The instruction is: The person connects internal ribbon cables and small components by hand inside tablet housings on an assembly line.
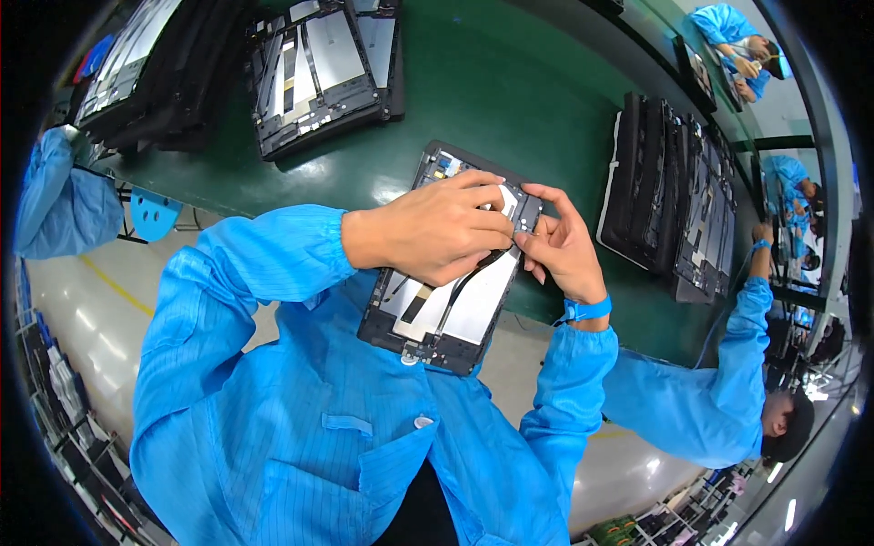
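Note:
An opened tablet [460, 314] with bare inner parts is tilted in front of my chest, its top end over the green table's near edge. It shows a black frame, silver plates and dark ribbon cables. Across its upper part lies my left hand [446, 227], closed, with curled fingers bent down onto the parts near the right edge. Whatever sits under those fingertips is hidden. My right hand [563, 244], a blue band on its wrist, grips the tablet's upper right edge between thumb and fingers. The two hands' fingertips nearly meet there.
On the green table [510, 82], opened tablets [319, 77] lie stacked at the far left. Another dark stack [164, 73] stands farther left. At right leans a row of several tablets [669, 196]. A co-worker in blue [701, 400] reaches along the table's right side.

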The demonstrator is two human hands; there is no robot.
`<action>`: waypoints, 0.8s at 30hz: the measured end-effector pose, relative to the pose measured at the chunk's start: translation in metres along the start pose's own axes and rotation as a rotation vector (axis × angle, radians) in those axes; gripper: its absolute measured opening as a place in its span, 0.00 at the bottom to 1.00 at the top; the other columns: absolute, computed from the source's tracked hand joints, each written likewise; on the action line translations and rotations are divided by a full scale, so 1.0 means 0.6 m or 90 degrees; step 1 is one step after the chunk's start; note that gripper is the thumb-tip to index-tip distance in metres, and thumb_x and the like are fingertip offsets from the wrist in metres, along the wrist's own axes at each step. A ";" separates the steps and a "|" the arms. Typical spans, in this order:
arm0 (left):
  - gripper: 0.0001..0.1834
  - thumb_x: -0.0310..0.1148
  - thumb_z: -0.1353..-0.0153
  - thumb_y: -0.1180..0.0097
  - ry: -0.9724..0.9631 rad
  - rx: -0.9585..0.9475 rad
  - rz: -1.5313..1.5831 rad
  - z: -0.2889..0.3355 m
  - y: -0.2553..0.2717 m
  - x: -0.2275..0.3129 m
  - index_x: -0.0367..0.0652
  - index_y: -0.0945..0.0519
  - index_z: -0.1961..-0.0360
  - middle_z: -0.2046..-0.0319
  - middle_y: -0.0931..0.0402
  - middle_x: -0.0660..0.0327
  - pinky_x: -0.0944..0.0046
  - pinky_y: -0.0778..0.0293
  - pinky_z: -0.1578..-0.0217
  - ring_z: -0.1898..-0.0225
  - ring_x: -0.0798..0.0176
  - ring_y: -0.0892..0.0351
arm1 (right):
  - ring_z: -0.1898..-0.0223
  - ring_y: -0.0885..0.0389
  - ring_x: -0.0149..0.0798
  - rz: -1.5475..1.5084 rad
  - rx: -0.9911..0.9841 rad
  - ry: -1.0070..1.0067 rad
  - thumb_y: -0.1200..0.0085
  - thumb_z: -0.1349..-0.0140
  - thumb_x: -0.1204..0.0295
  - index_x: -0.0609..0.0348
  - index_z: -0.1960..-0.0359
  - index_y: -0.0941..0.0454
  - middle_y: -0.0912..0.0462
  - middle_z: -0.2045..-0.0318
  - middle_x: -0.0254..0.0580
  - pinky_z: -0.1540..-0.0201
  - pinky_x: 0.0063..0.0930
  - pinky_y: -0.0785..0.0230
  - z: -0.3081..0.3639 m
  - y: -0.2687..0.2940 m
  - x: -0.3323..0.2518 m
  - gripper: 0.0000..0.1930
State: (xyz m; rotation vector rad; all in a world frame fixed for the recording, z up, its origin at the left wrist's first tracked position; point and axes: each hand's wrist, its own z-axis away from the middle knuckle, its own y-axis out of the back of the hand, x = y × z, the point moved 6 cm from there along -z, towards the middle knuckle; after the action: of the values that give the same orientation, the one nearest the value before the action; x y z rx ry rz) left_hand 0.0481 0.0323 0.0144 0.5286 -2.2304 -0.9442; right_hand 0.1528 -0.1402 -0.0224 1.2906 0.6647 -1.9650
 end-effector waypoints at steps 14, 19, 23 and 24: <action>0.06 0.26 0.40 0.33 0.114 0.239 0.079 0.096 0.129 -0.003 0.41 0.11 0.61 0.58 0.13 0.57 0.47 0.21 0.47 0.53 0.45 0.16 | 0.62 0.23 0.25 0.234 0.315 0.278 0.34 0.33 0.81 0.60 0.36 0.19 0.18 0.60 0.33 0.62 0.19 0.30 0.044 -0.029 -0.088 0.23; 0.12 0.28 0.50 0.31 -0.015 0.103 -0.002 0.155 0.137 0.042 0.41 0.09 0.62 0.58 0.13 0.58 0.45 0.17 0.48 0.54 0.48 0.16 | 0.42 0.24 0.54 0.603 -0.006 0.460 0.27 0.42 0.76 0.51 0.50 0.10 0.19 0.46 0.46 0.39 0.48 0.26 0.038 -0.183 -0.105 0.17; 0.15 0.28 0.50 0.29 -0.024 0.064 -0.014 0.168 0.114 0.037 0.39 0.10 0.59 0.59 0.15 0.58 0.47 0.15 0.49 0.55 0.48 0.15 | 0.41 0.25 0.56 0.591 -0.013 0.455 0.27 0.42 0.75 0.50 0.49 0.11 0.19 0.47 0.44 0.37 0.52 0.29 0.010 -0.208 -0.089 0.18; 0.15 0.27 0.48 0.29 -0.019 0.059 -0.018 0.169 0.113 0.036 0.38 0.11 0.58 0.60 0.16 0.57 0.47 0.15 0.49 0.54 0.48 0.15 | 0.41 0.24 0.56 0.620 -0.012 0.500 0.28 0.42 0.76 0.50 0.49 0.11 0.19 0.46 0.44 0.38 0.52 0.30 0.013 -0.217 -0.098 0.18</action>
State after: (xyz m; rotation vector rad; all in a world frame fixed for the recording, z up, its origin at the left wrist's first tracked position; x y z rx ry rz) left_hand -0.0453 0.1137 0.0199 0.5934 -2.3070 -0.8715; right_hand 0.0638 -0.0477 0.0411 1.8924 0.2711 -0.6493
